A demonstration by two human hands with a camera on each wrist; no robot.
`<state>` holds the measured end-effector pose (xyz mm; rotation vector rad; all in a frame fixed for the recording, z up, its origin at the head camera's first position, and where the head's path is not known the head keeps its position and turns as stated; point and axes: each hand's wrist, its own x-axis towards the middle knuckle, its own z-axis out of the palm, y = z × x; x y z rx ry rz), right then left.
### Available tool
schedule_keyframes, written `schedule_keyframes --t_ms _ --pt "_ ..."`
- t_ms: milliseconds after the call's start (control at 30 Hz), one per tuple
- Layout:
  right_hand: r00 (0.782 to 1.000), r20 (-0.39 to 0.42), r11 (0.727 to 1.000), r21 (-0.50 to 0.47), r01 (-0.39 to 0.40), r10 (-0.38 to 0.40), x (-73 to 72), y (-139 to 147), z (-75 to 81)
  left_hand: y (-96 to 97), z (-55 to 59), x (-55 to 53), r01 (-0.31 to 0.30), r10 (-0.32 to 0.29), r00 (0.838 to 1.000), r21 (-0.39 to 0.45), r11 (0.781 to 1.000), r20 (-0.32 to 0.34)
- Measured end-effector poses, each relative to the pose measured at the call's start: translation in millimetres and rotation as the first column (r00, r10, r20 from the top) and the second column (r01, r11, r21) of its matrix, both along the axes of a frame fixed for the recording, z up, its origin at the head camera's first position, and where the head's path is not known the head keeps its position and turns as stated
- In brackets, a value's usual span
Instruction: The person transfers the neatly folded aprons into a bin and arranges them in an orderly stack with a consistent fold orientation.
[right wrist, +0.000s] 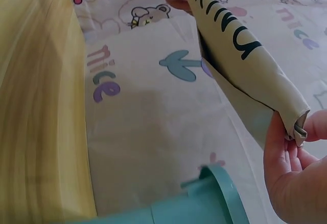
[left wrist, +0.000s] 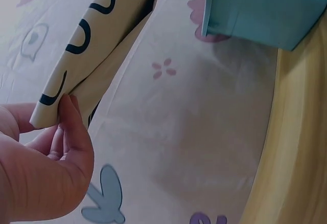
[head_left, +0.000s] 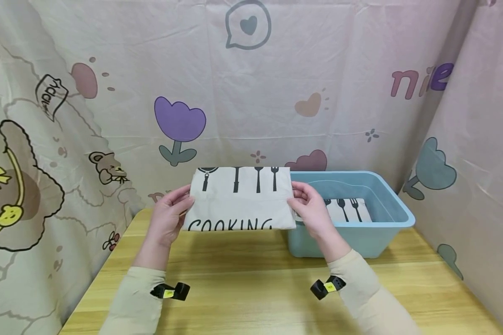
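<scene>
A folded white cloth [head_left: 241, 200], printed with dark kitchen utensils and the word COOKING, is held up above the table between both hands. My left hand [head_left: 173, 211] pinches its left edge between thumb and fingers; the left wrist view shows this hand [left wrist: 56, 168] gripping a lower corner. At the opposite edge, my right hand [head_left: 312, 209] pinches the cloth in the same way. Folded layers show at the end of the cloth [right wrist: 250, 65] in the right wrist view, where the fingers of the right hand [right wrist: 296, 173] hold it.
A blue plastic bin [head_left: 335, 239] stands on the wooden table [head_left: 234, 284] at the right, behind my right hand. Another white cloth with utensil prints [head_left: 348, 210] lies inside it. A patterned curtain [head_left: 251, 102] hangs behind the table and along both sides.
</scene>
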<state>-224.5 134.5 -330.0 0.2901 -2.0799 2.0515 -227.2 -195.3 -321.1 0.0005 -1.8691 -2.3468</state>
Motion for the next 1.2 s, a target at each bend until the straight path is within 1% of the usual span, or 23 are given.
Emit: schedule_keyframes --t_ms 133,267,567,733,900,1067,1200 --pt "1.000 0.011 1.000 0.018 0.022 -0.022 1.1 14 1.2 15.2 3.2 -2.6 0.006 -0.006 1.000 -0.017 1.000 0.003" --pt "0.999 0.023 0.998 0.051 0.044 -0.045 3.2 30 1.3 31.0 3.8 -6.0 0.021 -0.021 1.000 -0.034 0.999 0.001" --pt "0.992 0.015 0.988 0.098 0.120 -0.122 6.6 65 4.6 71.2 6.3 -13.8 0.057 -0.057 0.998 0.011 0.998 -0.015" --pt "0.983 0.027 0.976 0.127 0.178 -0.183 7.9 83 5.8 92.4 7.6 -18.3 0.078 -0.078 0.997 0.029 0.996 -0.008" --pt "0.974 0.025 0.962 0.165 0.219 -0.226 8.4 99 8.1 111.0 7.5 -22.6 0.084 -0.084 0.996 0.044 0.996 0.015" --pt "0.961 0.036 0.947 0.181 0.264 -0.275 7.6 114 9.7 129.6 5.9 -26.5 0.097 -0.100 0.995 0.080 0.992 0.025" --pt "0.951 0.036 0.939 0.171 0.297 -0.307 5.4 126 10.4 144.5 3.8 -29.9 0.111 -0.114 0.993 0.101 0.989 0.026"
